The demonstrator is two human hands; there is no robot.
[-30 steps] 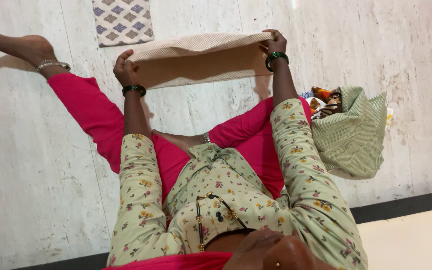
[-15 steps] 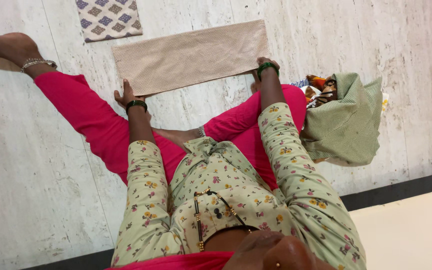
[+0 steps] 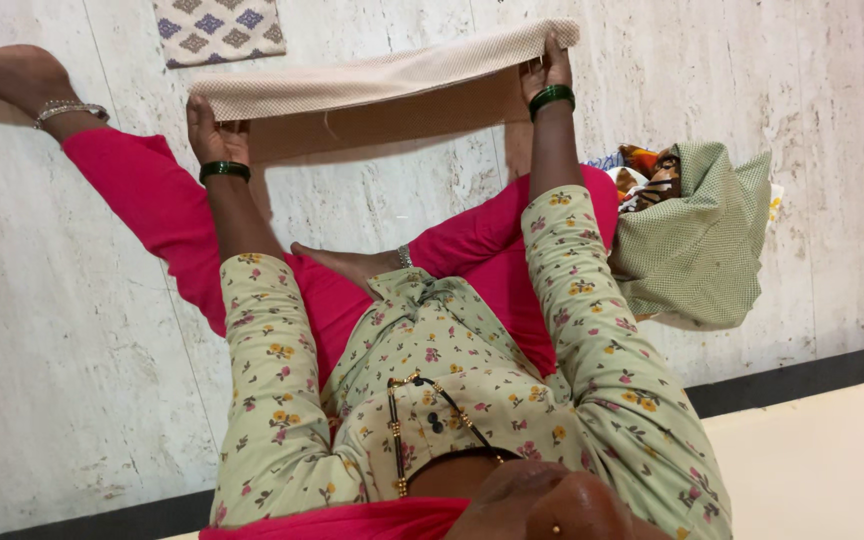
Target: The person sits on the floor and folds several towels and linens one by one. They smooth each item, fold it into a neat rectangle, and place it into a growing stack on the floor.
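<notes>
Holding: your left hand [image 3: 214, 128] and right hand [image 3: 545, 70] each pinch one end of the long beige dotted cloth [image 3: 382, 72], fingers closed on its folded edge.
Position: cloth lifted off the pale marble floor [image 3: 72, 330], stretched level between both hands, likely to keep the fold even.
Nearby: blue-and-grey patterned cloth square [image 3: 217, 28] lies beyond the left hand; green checked cloth bundle [image 3: 697, 250] sits by your right knee.
Hidden: patterned square cut off at top; bundle's contents mostly covered; fingertips tucked behind fabric.
</notes>
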